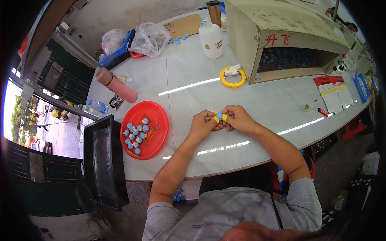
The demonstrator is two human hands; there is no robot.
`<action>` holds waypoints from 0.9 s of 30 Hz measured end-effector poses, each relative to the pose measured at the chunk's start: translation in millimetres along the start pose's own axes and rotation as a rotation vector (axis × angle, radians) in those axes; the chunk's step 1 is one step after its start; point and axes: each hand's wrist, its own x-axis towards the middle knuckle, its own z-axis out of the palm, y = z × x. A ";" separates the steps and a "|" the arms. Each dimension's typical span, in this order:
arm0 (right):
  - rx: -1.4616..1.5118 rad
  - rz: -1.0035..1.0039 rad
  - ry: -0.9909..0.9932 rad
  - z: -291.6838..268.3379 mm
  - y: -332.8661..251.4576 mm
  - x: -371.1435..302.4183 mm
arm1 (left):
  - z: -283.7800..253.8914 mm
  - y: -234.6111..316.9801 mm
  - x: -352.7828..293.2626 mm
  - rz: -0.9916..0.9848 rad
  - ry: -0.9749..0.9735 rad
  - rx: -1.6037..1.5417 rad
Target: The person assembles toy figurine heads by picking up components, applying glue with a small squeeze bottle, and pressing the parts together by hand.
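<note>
My left hand (204, 123) and my right hand (238, 119) meet above the grey-white table, fingers closed in a pinch. Between them is a small rounded blue piece (219, 115), partly covered by the fingertips. Yellow wrapping shows at both thumb tips. To the left of my hands, a round red plate (160, 113) carries several small blue balls (138, 151), some with pale, beige parts. A reddish-brown strip (152, 132) also lies on that plate.
A black bin (98, 140) stands at the table's left edge, near a pink flask (120, 89). Farther back are a yellow ring (244, 78), a white bottle (210, 42) and a beige box (253, 40) with blue pieces inside. A red marker (323, 112) lies right.
</note>
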 end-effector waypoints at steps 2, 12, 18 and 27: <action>0.001 -0.006 -0.005 0.4 3.7 -0.4 | -0.4 -3.6 0.0 0.031 -0.006 0.001; -0.050 -0.062 0.015 2.6 3.6 -2.6 | 3.3 -7.2 -0.4 0.063 0.030 -0.003; 0.038 -0.011 0.009 -0.5 3.9 1.8 | -1.3 8.2 -1.8 -0.045 0.003 0.004; 0.002 0.001 0.041 -2.1 2.9 1.3 | -0.3 8.0 0.7 -0.058 -0.015 -0.029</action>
